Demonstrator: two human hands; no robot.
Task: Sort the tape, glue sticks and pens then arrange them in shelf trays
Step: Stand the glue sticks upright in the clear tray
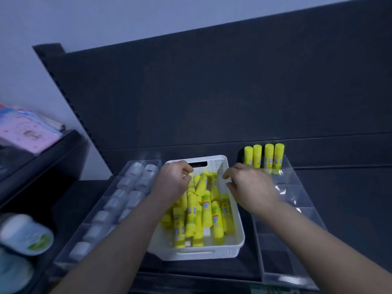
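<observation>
Behind both hands rises a dark shelf back panel (212,92), and under them runs the dark shelf (70,209). Just outside the right hand (250,185) lies a clear divided tray (297,240), with four yellow glue sticks (264,155) standing upright in its far compartment, beyond that hand's knuckles. Just outside the left hand (172,181) lies a second clear tray (101,200), its compartments filled with pale tape rolls (135,177) in two rows. Between and beneath the two hands sits a white basket (233,249) holding a loose heap of yellow glue sticks (203,213), lying at mixed angles.

The left hand hovers over the basket's far left part, fingers curled inward, with nothing visibly gripped. The right hand is over the basket's right rim, fingers bent and partly spread, also with nothing visibly in it (motion blur softens both).

Each glue stick carries a label with blue and orange-red marks, but no writing or brand can be read. Well to the left of the left forearm, a blurred white container (25,234) shows a green patch, its text likewise unreadable.
</observation>
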